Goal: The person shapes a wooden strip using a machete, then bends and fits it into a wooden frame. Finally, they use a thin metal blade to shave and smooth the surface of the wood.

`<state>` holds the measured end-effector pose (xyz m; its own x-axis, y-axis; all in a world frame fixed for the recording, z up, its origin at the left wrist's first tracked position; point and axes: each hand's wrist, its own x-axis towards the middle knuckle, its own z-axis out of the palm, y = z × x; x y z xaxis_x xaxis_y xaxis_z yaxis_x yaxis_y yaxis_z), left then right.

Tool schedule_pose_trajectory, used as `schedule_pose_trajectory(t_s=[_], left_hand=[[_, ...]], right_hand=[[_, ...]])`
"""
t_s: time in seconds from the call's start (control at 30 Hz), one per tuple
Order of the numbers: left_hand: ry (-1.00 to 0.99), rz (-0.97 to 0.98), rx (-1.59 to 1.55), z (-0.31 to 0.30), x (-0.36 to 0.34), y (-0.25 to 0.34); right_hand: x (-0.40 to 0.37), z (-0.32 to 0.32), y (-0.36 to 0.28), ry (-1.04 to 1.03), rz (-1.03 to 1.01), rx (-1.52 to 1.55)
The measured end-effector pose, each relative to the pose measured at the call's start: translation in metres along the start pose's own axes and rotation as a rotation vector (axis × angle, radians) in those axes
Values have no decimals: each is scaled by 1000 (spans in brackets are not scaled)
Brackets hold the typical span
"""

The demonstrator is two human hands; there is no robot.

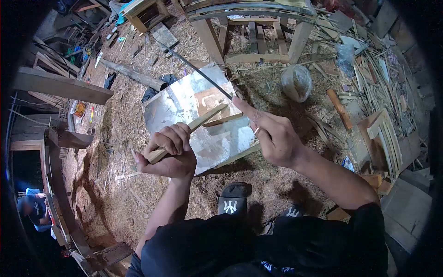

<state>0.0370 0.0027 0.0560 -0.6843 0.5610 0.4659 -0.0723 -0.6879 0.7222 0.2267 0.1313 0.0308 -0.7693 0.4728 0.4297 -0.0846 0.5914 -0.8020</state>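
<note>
We see the left hand [170,151] closed in a full fist around the lower end of a wooden stick [208,117], which slants up over the middle of a metal sheet [177,99] lying on the shavings-strewn floor [115,134]. The right hand [273,135] grips a thin dark rod [194,68], index finger stretched straight along it and the other fingers curled. The rod crosses the stick's upper end and runs out past the sheet's far edge. Beyond that edge stands a wooden frame [251,27], with a bag [296,82] near the sheet's far right corner. A sandal [232,199] sits at its near edge.
</note>
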Motion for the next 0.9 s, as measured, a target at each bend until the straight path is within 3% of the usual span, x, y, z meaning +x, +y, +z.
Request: schedule_pose_trajectory(t_s=[0.1, 0.17, 0.23, 0.3, 0.37, 0.4, 0.53, 0.6, 0.63, 0.73, 0.8, 0.83, 0.9], left_hand=[[-16, -14, 26, -2, 1, 1], [-18, -18, 54, -6, 3, 2], [-230, -50, -21, -15, 4, 4], [-260, -55, -24, -18, 2, 4], [-308, -38, -20, -18, 4, 4], [-308, -39, -17, -18, 4, 4], [-275, -30, -11, -18, 2, 3], [-268, -21, -15, -17, 0, 2], [-254, -10, -18, -15, -2, 1], [-241, -2, -18, -10, -1, -1], [-233, 8, -15, -11, 0, -1], [-234, 8, -13, -11, -1, -1], [-231, 3, -5, -13, -3, -1]], right_hand=[[-9, 14, 11, 42, -66, 36], [-18, 14, 14, -216, 330, 65], [-12, 7, 9, -273, 394, 53], [-5, 4, 11, -344, 457, 40], [5, 9, 16, -10, -1, 72], [13, 11, 12, 104, -125, 42], [8, 18, 5, 238, -221, 134], [-6, 17, 4, -352, 529, 44], [-8, 17, 5, -351, 529, 41], [-11, 16, 6, -250, 424, 74], [1, 9, 2, -74, 128, 69], [5, 7, -2, -80, 128, 70], [10, 7, -8, 168, -159, 79]])
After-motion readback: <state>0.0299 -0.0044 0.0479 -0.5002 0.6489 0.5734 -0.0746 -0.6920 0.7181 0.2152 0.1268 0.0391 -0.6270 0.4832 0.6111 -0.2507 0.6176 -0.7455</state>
